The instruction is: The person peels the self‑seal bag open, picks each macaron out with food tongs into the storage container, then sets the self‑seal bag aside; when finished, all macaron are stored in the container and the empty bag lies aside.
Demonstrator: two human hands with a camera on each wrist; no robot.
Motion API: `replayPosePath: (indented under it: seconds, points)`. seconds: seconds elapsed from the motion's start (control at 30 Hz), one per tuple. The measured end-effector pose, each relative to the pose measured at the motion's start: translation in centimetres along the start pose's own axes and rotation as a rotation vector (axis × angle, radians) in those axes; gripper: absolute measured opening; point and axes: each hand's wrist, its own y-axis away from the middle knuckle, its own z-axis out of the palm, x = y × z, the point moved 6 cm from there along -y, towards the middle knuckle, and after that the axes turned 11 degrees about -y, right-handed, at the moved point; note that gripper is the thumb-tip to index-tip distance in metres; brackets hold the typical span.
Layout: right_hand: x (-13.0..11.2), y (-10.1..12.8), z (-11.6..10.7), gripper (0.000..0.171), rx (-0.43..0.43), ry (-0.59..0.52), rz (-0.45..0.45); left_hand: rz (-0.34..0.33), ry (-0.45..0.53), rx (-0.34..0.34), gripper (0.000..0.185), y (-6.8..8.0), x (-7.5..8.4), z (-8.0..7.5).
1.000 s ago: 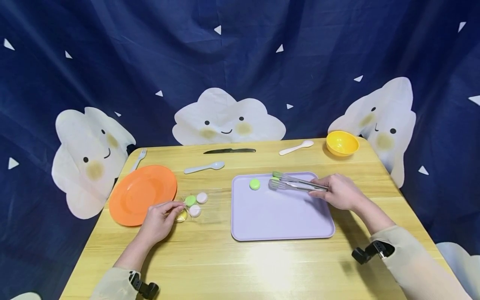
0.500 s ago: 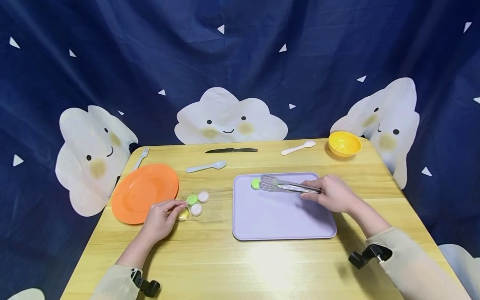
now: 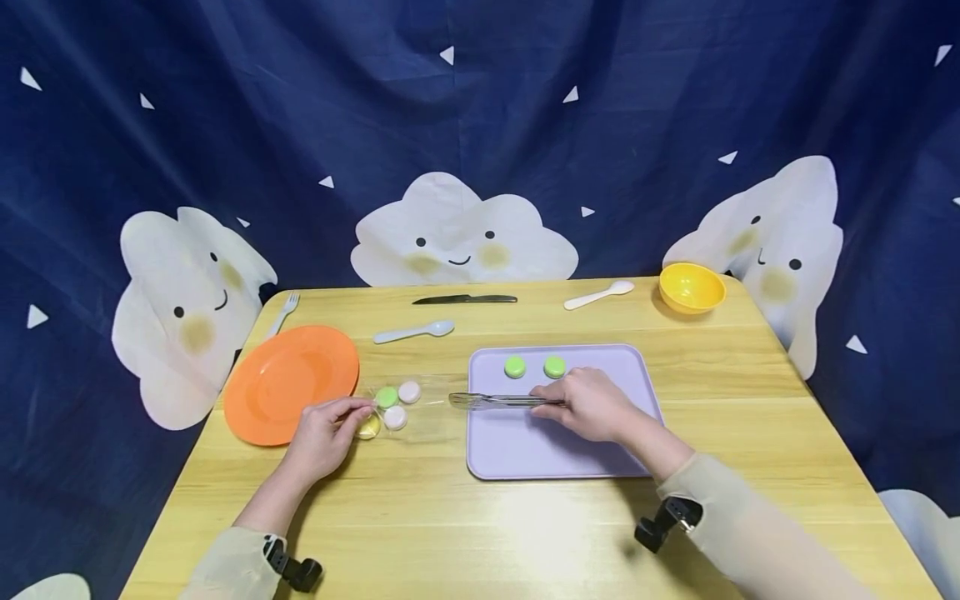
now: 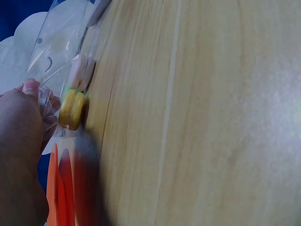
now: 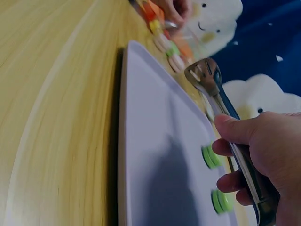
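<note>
Jutting between both hands: tongs

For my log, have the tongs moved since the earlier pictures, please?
Yes: in the head view, the tongs moved left, now crossing the left edge of the purple tray.

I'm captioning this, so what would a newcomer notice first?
Probably the orange plate at the left of the table, then two green macarons near the far edge of the lilac tray. The right hand holds metal tongs above the tray; the left hand pinches a clear bag beside the plate.
</note>
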Motion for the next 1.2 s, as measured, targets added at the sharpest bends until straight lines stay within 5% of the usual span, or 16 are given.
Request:
replayPosePath:
  seconds: [0.27, 0.57, 1.2]
  points:
    - [-1.3, -2.6, 2.9, 0.014, -0.031, 0.108, -0.024, 0.008, 0.016, 0.006, 0.019, 0.0, 0.0, -0.2]
    - [-1.4, -4.8, 4.7, 0.038, -0.036, 0.148, 0.056, 0.010, 0.004, 0.001, 0.020, -0.1, 0.0, -0.2]
    - [-0.9, -6.8, 6.7, 0.030, -0.090, 0.126, 0.128, 0.035, -0.005, 0.011, 0.021, -0.6, 0.3, -0.2]
